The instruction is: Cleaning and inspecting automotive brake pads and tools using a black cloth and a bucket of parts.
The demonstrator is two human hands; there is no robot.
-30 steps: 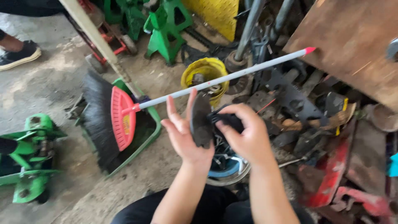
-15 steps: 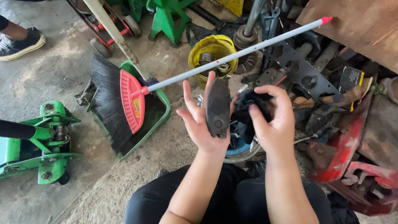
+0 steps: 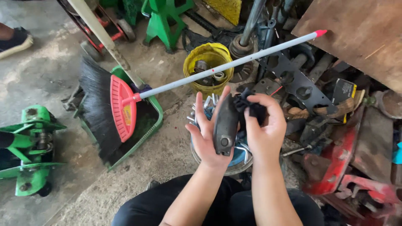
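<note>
Left hand [image 3: 207, 138] lying open, flat, cradling dark curved metal part [image 3: 226, 124] on palm, ungripped; right hand [image 3: 266, 127] pinching black rag [image 3: 250, 109] against part's upper end. Risk: part sliding off palm into parts bowl [image 3: 243, 161] below, rag pressure pushing it

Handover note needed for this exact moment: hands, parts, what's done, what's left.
Left hand: open palm under a dark curved metal part, held upright.
Right hand: gripping a black rag pressed against the part's upper edge.
Around: metal bowl with bright metal pieces directly below the hands, yellow bucket beyond, broom lying in a green dustpan to the left.
Done: part is out and in hand, rag on it.
Left: lower half looks unwiped; hard to judge cleanliness.
</note>
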